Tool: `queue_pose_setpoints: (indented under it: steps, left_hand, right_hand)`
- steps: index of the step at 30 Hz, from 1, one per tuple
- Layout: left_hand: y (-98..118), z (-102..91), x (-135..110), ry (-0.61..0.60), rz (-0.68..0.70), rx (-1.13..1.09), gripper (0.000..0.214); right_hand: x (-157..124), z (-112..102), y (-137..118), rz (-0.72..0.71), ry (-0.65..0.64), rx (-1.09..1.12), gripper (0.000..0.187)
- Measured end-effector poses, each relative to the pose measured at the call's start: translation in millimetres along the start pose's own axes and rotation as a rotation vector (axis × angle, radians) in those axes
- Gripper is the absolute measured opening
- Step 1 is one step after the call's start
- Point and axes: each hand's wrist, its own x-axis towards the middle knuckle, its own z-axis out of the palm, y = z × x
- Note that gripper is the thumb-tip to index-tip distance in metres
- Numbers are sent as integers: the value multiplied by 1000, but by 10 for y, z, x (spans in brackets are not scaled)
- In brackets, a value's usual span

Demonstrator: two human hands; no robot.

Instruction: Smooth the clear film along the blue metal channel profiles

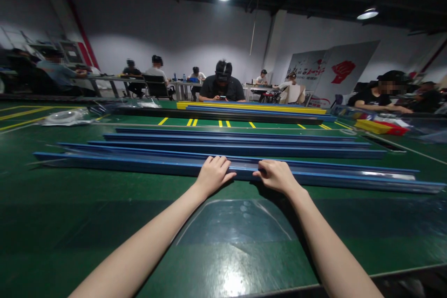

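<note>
A long blue channel rail (139,166) lies across the green table (104,270) in front of me, with its open trough upward. Over its near wall, left of the middle, my left hand (213,174) is closed, the fingers inside the trough and the thumb on the front face. My right hand (275,174) grips the same wall a short way to the right, its fingers curled and thumb low. Just behind this rail, more blue rails (244,149) lie roughly parallel. A clear plastic sheet (230,221) lies flat between me and the rail.
Farther back are a black rail (216,115) and a yellow rail (251,107). A coil in clear plastic (64,117) lies at the left. Yellow and red bins (380,126) stand at the right. A person (223,84) sits across the table, and another (379,93) at the right.
</note>
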Motion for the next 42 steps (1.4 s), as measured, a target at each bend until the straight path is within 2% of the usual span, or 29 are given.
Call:
queue_pose_setpoints:
  steps: [10,22,33,42]
  left_hand:
    - [2,1,5,-6,-9,6,32]
    - [3,26,-2,5,-27,37,34]
    - [13,19,5,16,-28,21,32]
    - [17,22,12,11,-91,-41,33]
  right_hand:
    - [-76,-20,184,54,-24,-44,29]
    - [-58,-6,73,0,10,76,31]
    - [-24,48,42,-5,20,43,25]
    - [-20,70,51,-22,35,38,25]
